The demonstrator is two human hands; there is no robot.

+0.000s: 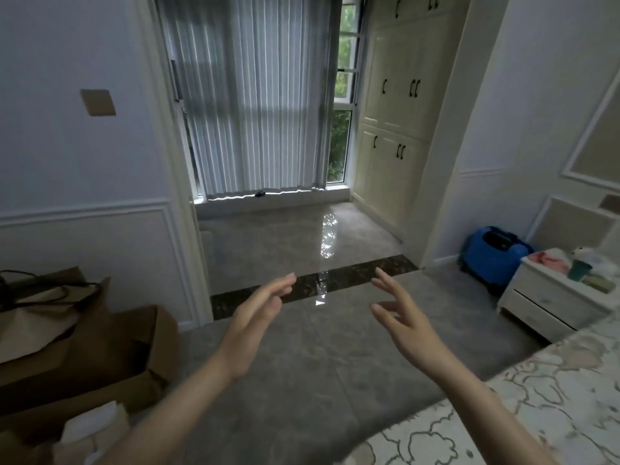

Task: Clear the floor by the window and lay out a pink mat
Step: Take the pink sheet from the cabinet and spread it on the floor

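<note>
A grey, glossy tiled floor is seen across the middle of the room, and a bright streak of window light is mirrored on it. A dark marble threshold strip is laid across the floor, and beyond it the window alcove floor is shown bare. The window at the back is mostly covered by a pale grey pleated curtain; green foliage is glimpsed through the uncovered panes on the right. A tall cream built-in wardrobe with black handles is set against the alcove's right wall. White panelled walls are seen on both sides. Brown cardboard boxes with a paper bag on top are stacked at the lower left. A floral-patterned bed cover fills the lower right corner. A white nightstand, with small items on top, stands beside it, and a blue suitcase is set just behind, against the wall. No pink mat can be made out anywhere in view. The left hand and the right hand are held out over the floor, apart from each other, fingers loosely spread, nothing grasped.
</note>
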